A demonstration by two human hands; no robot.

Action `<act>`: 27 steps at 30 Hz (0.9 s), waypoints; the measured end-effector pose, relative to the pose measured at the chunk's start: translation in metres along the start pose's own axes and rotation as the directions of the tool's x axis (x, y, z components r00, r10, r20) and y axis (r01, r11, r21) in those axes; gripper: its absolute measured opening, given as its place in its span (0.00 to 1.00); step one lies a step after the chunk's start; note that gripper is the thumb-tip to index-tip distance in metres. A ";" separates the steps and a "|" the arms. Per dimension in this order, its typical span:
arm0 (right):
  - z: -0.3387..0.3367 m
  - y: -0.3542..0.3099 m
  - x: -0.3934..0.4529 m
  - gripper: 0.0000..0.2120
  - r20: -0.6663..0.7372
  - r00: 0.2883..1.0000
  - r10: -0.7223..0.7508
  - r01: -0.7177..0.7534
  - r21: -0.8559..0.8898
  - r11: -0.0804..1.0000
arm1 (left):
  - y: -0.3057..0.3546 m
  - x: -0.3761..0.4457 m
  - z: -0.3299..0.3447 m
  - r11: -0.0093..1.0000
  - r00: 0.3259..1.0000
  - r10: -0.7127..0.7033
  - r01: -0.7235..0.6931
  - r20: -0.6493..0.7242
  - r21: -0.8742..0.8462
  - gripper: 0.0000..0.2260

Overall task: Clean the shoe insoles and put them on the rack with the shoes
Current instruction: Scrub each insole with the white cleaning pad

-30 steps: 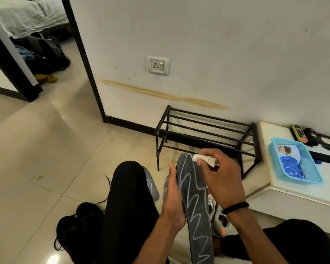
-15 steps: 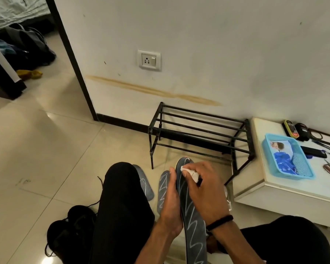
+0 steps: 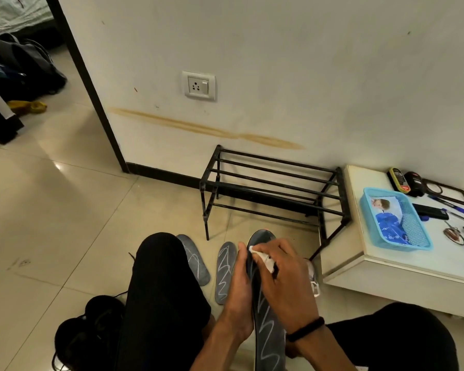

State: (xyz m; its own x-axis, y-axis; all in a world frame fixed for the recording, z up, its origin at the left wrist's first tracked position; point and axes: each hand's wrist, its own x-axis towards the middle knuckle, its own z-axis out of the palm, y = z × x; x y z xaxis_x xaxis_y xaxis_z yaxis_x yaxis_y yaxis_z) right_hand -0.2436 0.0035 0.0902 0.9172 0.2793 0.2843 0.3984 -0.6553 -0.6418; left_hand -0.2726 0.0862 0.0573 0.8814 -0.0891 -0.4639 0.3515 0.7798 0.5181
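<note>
**Inspector A:** What is recorded at the bottom centre of the frame?

**Inspector B:** A grey insole (image 3: 267, 325) marked with white zigzag lines is held lengthwise, heel end toward the person, toe end pointed up the frame toward the rack. Its left edge is gripped by the left hand (image 3: 239, 295), fingers curled round it. A white cloth (image 3: 261, 259) is pinched in the right hand (image 3: 284, 279) and pressed onto the toe half of that insole.

**Inspector A:** And just beyond the hands?

**Inspector B:** Two more insoles are seen flat on the tiled floor: one (image 3: 225, 271) just left of the left hand, another (image 3: 196, 259) partly hidden by a black-clad knee. All are laid with long axes running roughly up the frame. Black shoes (image 3: 91, 333) are noted at lower left; part of a white shoe (image 3: 313, 279) shows behind the right hand.

**Inspector A:** Farther out?

**Inspector B:** The black metal rack (image 3: 273, 191) stands against the wall at centre, directly ahead of the held insole's toe. No shoes or insoles are seen on it. A white low table (image 3: 364, 266) with a blue tray (image 3: 394, 218) is just right of it.

**Inspector A:** Judgement?

**Inspector B:** Wiping is judged unfinished. The rack lies straight ahead along the insole's axis; neither hand is clearly nearer.
</note>
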 end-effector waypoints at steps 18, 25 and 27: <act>-0.011 -0.004 -0.011 0.12 0.119 0.993 0.008 -0.010 0.016 1.000 | 0.001 0.000 -0.002 0.997 0.999 0.033 -0.035 0.037 0.065 0.30; -0.019 -0.004 -0.020 0.11 0.224 0.974 -0.009 0.007 0.011 1.000 | -0.008 0.008 -0.006 0.998 1.000 -0.019 0.018 0.022 0.059 0.40; -0.019 -0.001 -0.016 0.09 0.201 0.979 -0.021 0.018 0.017 1.000 | -0.007 0.005 -0.005 1.000 0.999 -0.028 0.028 0.015 0.004 0.36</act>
State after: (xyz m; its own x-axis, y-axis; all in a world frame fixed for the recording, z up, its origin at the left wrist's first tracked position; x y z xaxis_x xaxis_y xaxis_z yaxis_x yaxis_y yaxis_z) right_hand -0.2592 -0.0137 0.0999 0.8915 0.4280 0.1487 0.4145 -0.6380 -0.6489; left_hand -0.2719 0.0833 0.0475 0.8759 -0.1203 -0.4672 0.3772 0.7745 0.5078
